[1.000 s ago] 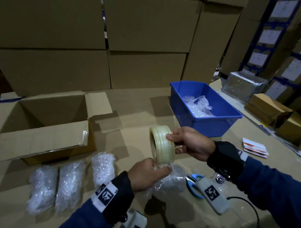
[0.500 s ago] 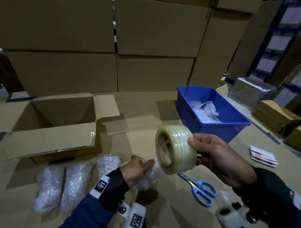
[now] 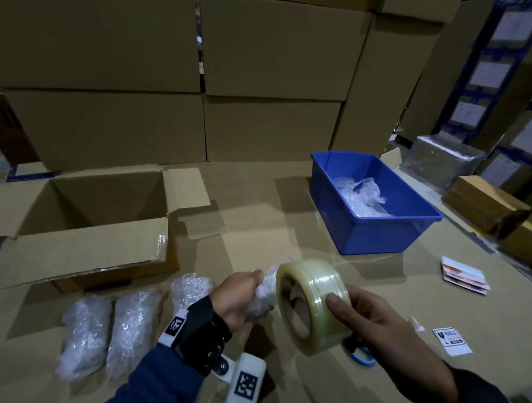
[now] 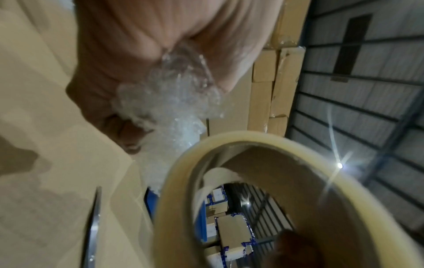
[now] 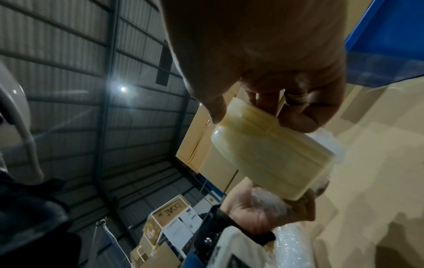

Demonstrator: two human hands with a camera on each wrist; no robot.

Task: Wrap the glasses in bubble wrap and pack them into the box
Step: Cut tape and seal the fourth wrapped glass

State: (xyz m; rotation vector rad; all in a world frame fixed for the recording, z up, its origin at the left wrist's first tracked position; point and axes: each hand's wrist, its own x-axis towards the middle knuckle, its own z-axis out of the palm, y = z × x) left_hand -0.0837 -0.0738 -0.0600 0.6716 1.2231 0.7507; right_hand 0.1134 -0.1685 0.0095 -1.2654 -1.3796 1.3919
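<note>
My left hand point(image 3: 240, 297) grips a glass bundled in bubble wrap point(image 3: 266, 291), held above the cardboard-covered table; the bundle point(image 4: 165, 101) sticks out from the curled fingers. My right hand point(image 3: 372, 319) holds a roll of clear tape point(image 3: 312, 305) just right of the bundle, thumb on its outer face. The roll point(image 5: 270, 156) is pinched between thumb and fingers, and the roll point(image 4: 275, 199) fills the left wrist view. Three wrapped glasses point(image 3: 127, 329) lie side by side at the front left. An open cardboard box point(image 3: 86, 213) stands behind them.
A blue bin point(image 3: 375, 235) with loose bubble wrap point(image 3: 361, 195) sits at the back right. Blue-handled scissors point(image 3: 362, 357) lie partly hidden under the roll. Stickers point(image 3: 464, 273) and a fragile label point(image 3: 451, 341) lie at the right. Stacked cartons point(image 3: 202, 78) wall the back.
The roll of tape has come down and closer to the wrapped glass. My left hand has lifted the bundle towards the roll. The view has tilted, hiding most of the scissors.
</note>
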